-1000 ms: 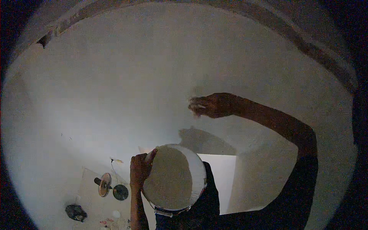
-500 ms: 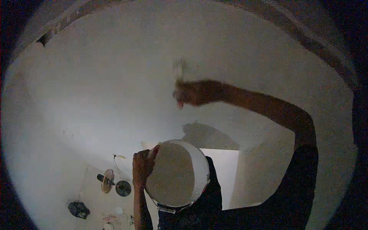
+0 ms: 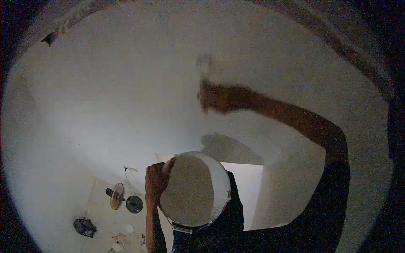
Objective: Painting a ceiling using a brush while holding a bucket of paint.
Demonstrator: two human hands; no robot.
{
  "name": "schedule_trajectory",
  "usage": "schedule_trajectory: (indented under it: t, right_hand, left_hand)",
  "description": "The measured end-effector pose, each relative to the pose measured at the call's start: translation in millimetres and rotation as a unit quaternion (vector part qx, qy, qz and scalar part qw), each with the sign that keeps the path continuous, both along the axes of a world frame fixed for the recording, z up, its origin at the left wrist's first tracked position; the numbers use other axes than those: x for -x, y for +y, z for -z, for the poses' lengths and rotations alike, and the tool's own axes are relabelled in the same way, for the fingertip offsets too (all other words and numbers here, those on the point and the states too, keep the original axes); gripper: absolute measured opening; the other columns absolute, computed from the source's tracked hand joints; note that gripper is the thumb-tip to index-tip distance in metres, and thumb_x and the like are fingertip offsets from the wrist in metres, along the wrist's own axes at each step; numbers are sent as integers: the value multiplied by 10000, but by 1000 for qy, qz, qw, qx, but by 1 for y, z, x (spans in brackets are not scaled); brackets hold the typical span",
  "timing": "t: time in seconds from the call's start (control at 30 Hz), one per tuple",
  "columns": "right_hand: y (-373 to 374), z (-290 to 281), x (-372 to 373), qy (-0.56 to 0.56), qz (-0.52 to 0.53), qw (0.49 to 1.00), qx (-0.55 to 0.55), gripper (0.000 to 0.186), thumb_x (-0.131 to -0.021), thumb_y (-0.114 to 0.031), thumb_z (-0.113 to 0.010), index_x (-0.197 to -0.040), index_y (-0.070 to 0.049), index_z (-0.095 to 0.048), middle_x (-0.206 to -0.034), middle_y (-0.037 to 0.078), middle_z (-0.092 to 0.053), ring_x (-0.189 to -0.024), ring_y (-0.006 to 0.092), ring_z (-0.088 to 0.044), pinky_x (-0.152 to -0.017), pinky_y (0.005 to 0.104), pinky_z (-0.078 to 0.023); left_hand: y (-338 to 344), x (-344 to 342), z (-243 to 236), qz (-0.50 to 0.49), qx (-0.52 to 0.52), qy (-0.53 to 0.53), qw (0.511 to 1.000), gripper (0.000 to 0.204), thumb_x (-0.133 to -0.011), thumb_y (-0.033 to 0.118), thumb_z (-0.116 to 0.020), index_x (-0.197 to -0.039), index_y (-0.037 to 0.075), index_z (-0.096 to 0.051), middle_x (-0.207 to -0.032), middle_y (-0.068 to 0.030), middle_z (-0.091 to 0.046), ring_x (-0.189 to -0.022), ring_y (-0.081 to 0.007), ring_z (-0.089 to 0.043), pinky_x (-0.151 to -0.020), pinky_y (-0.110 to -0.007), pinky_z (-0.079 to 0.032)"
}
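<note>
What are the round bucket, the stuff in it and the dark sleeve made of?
The bucket: probably plastic, with a white, fairly smooth inner wall.
The stuff in it: maybe paint or thin plaster, since its beige-grey top lies flat; too dim to be sure.
The dark sleeve: likely cloth, as it looks dull, without shine.

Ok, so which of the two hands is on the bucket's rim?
The left hand, at the left rim of the bucket. The right hand is apart from it, higher in the picture, holding a blurred pale thing.
</note>
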State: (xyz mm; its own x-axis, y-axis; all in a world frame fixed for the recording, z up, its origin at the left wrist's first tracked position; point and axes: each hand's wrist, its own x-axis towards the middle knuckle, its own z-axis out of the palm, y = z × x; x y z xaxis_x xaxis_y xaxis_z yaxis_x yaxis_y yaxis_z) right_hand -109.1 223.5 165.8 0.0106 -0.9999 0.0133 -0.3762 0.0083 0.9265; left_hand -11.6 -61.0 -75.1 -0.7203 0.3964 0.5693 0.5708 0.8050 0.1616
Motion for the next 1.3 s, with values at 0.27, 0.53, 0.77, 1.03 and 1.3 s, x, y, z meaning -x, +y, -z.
schedule_trajectory:
  t: [0.27, 0.53, 0.77, 1.03, 1.3]
  right_hand:
    - [15, -45, -6, -344, 108, 862, 356, 343, -903, -228, -508, -1206, -76, -463, -1187, 133, -544, -1002, 295, -582, -884, 373, -466]
    - [51, -106, -12, -212, 53, 916, 338, 421, -870, -132, -517, -1281, -94, -435, -1150, 125, -567, -1053, 237, -559, -918, 342, -425]
    - [41, 25, -27, -393, 179, 891, 140, 369, -911, -188, -485, -1265, -117, -411, -1044, 80, -588, -925, 213, -599, -789, 336, -504]
    - [-21, -84, -33, -427, 124, 800, 403, 352, -913, -270, -472, -1227, -113, -454, -1045, 105, -595, -943, 237, -601, -846, 375, -476]
    - [-42, -7, -9, -394, 47, 905, 155, 314, -896, -256, -510, -1113, -31, -485, -994, 119, -582, -931, 260, -582, -875, 367, -461]
  left_hand:
    - [-2, -8, -5, -41, -49, -117, 991, 254, -889, 147, -479, -1122, 109, -572, -689, -158, -593, -587, -321, -566, -643, -425, -446]
    - [6, -5, -9, -10, -34, -18, 999, 414, -907, 340, -467, -785, -29, -608, -646, -231, -568, -615, -339, -575, -673, -418, -436]
    - [5, -10, -19, -70, -167, -200, 963, 476, -865, 393, -517, -715, -48, -613, -666, -219, -589, -640, -370, -553, -675, -429, -442]
    - [2, -7, -12, -66, -131, -226, 963, 319, -844, 306, -565, -875, -4, -635, -744, -170, -612, -726, -345, -568, -690, -426, -440]
    - [-10, -20, -17, -48, 61, -83, 994, 509, -767, 63, -585, -1249, 178, -468, -754, -116, -596, -671, -291, -596, -585, -420, -448]
